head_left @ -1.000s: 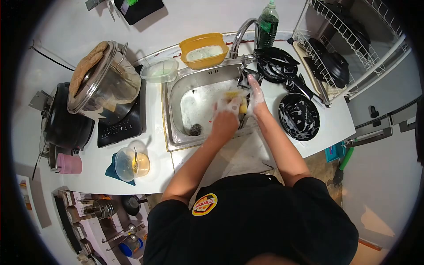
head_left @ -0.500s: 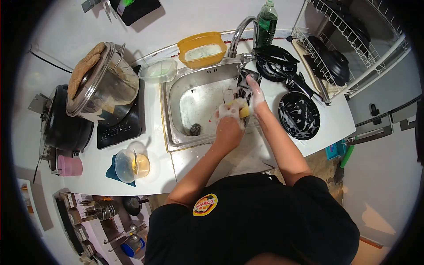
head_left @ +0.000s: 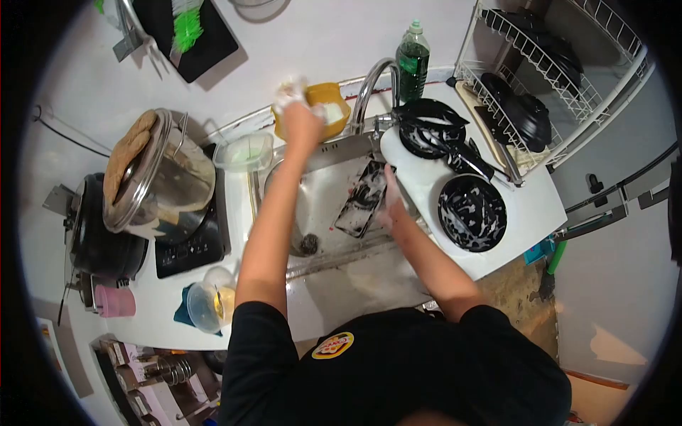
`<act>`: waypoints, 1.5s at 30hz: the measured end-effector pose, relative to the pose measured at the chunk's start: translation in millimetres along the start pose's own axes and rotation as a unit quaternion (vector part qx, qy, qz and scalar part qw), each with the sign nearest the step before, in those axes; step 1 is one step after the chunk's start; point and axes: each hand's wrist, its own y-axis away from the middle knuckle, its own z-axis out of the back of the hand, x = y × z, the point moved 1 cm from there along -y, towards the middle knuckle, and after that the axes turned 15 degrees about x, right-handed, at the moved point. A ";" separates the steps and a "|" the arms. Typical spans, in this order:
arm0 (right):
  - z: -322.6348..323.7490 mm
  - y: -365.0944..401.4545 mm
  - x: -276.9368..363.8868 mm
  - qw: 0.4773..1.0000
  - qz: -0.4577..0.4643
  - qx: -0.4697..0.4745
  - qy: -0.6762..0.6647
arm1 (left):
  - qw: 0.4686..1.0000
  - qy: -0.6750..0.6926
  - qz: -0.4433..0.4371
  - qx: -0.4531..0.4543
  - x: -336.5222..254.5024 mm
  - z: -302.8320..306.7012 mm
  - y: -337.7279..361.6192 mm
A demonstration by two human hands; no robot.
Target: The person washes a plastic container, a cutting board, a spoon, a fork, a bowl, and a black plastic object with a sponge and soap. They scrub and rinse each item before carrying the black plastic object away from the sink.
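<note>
My left hand (head_left: 300, 113), smeared by motion and covered in white foam, is over the left side of a yellow basin (head_left: 332, 94) of suds behind the sink. What it holds, if anything, is hidden in the blur. Over the right half of the steel sink (head_left: 312, 202), my right hand (head_left: 389, 202) grips a long black rectangular tray (head_left: 364, 200) by its right edge. Foam streaks cover the tray, which is tilted. A dark scourer (head_left: 309, 244) lies in the sink's near left corner. The yellow sponge cannot be made out.
Foamy black pans (head_left: 472, 213) stand right of the sink, beside a dish rack (head_left: 529, 92). A green soap bottle (head_left: 413, 62) is behind the faucet (head_left: 369, 85). On the left are a clear tub (head_left: 244, 153), a steel pot (head_left: 170, 177) on a cooktop (head_left: 188, 252), and a plastic bowl (head_left: 206, 309).
My left hand has left the tray, where it was pressing a yellow sponge, and moved up and left to the basin. My right hand still holds the tray, now lower and more exposed.
</note>
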 end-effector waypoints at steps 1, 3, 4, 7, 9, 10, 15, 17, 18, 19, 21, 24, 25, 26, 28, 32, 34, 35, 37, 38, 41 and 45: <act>7.2 -4.0 -3.2 1.000 -0.004 0.007 -0.009 | 0.998 0.033 -0.048 -0.006 -1.6 -19.3 1.4; 26.0 -12.4 -9.4 1.000 -0.016 0.008 -0.010 | 0.983 0.129 -0.127 0.022 3.5 -83.8 13.6; 41.4 -22.6 -16.7 1.000 -0.010 -0.012 -0.013 | 0.966 0.230 -0.050 0.108 7.4 -114.8 21.9; 11.7 -11.8 -5.7 0.990 -0.042 -0.131 0.023 | 0.983 0.139 -0.004 0.117 48.3 -199.2 14.5; 15.2 -11.6 -5.9 0.975 -0.031 -0.194 0.107 | 0.980 0.132 0.026 0.148 52.7 -209.7 0.1; 29.6 -19.4 -9.1 0.981 -0.016 -0.169 0.092 | 0.977 0.128 0.042 0.165 56.5 -213.6 -6.3; 77.1 -40.0 -2.0 0.992 -0.055 -0.102 0.041 | 0.825 0.416 0.141 0.354 97.5 -218.3 -15.6; 76.7 -38.3 11.0 0.990 -0.086 -0.098 0.056 | 0.697 0.550 0.233 0.397 86.0 -185.1 -10.0; 116.0 -50.7 9.3 0.971 -0.061 -0.138 0.186 | 0.695 0.565 0.248 0.369 63.9 -163.4 -8.2; 116.7 -49.8 12.0 0.966 -0.053 -0.160 0.197 | 0.717 0.526 0.250 0.384 53.4 -154.3 -1.3; 102.9 -42.6 16.5 0.953 -0.039 -0.206 0.217 | 0.754 0.444 0.254 0.412 44.3 -141.3 17.1; 68.5 -26.3 34.9 0.938 -0.026 -0.235 0.252 | 0.766 0.295 0.165 0.547 39.6 -126.5 41.3; 69.6 -25.1 40.6 0.950 -0.011 -0.210 0.229 | 0.748 0.264 0.180 0.582 36.6 -125.2 49.0; 91.9 -37.7 38.9 0.982 0.011 -0.125 0.143 | 0.776 0.220 0.064 0.588 34.4 -123.8 54.5; 139.5 -63.0 31.4 0.959 -0.022 -0.176 0.221 | 0.800 0.128 -0.107 0.576 30.4 -122.5 59.4; 59.1 -44.4 18.7 0.911 0.083 -0.049 0.402 | 0.839 0.064 -0.093 0.532 -0.5 -98.8 37.0; 44.9 -49.6 2.2 0.825 0.094 -0.012 0.557 | 0.860 0.166 0.012 0.483 -3.0 -90.1 29.9; 45.7 -57.5 -3.3 0.753 0.045 -0.030 0.655 | 0.869 0.172 -0.021 0.463 -4.6 -81.9 31.0; 40.4 -71.7 -1.7 0.621 0.074 -0.010 0.781 | 0.885 0.183 -0.088 0.419 -6.4 -58.9 31.5; 34.1 -79.3 3.2 0.566 0.150 0.026 0.810 | 0.843 0.311 0.038 0.437 -4.2 -50.8 34.3; -19.5 -64.5 27.9 0.470 0.191 0.075 0.859 | 0.948 0.238 0.026 0.211 -0.4 -17.5 46.0; -46.0 -73.7 52.7 0.466 0.205 0.074 0.857 | 0.940 0.329 0.029 0.081 59.6 -67.9 79.6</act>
